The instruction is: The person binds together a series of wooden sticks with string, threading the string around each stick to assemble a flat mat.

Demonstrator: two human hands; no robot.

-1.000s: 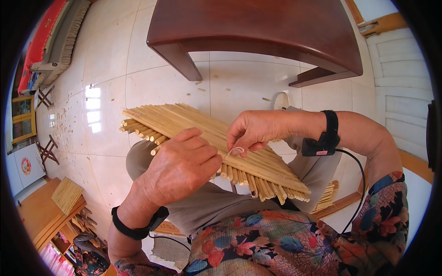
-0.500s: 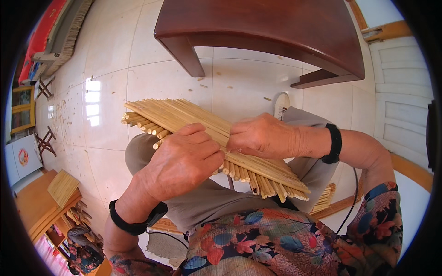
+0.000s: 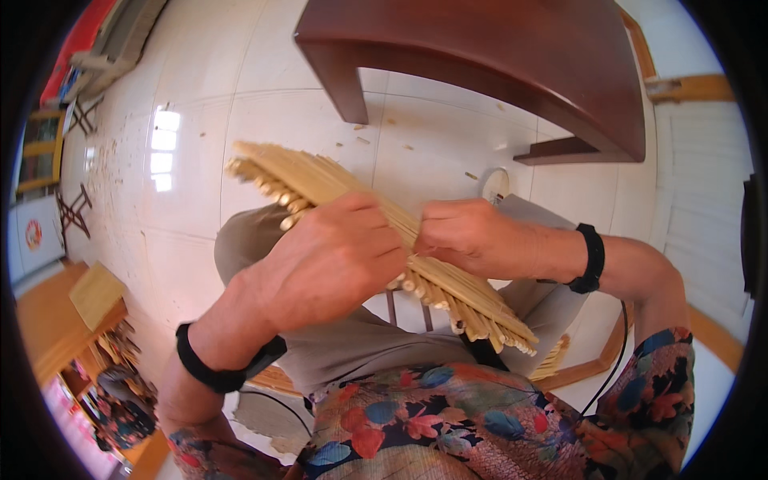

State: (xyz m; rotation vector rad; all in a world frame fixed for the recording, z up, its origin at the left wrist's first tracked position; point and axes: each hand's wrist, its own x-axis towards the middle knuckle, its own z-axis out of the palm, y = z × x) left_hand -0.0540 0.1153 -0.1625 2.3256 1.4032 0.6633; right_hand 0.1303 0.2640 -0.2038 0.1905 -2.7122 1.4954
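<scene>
A mat of pale yellow stalks (image 3: 456, 284) lies slantwise over my lap, with cut round ends sticking out along its near side and its left end. My left hand (image 3: 332, 260) is closed at the near edge about the middle of the mat, its fingertips hidden behind the knuckles. Just to its right, my right hand (image 3: 464, 238) is closed in a pinch over the stalks. Whatever lies between its fingers is too small or too covered to make out. The mat tilts, its far left end higher than its right end.
A dark red wooden table or bench (image 3: 480, 72) stands ahead of my knees. Small stalk scraps (image 3: 362, 141) dot the tiled floor. At lower left, a flat yellow panel (image 3: 97, 296) rests on a wooden table (image 3: 48, 320). A black cable (image 3: 614, 372) hangs near my right elbow.
The mat has tilted more steeply, its left end rising. Both hands have shifted slightly right, still close together and closed at the mat. The whole view has turned a little.
</scene>
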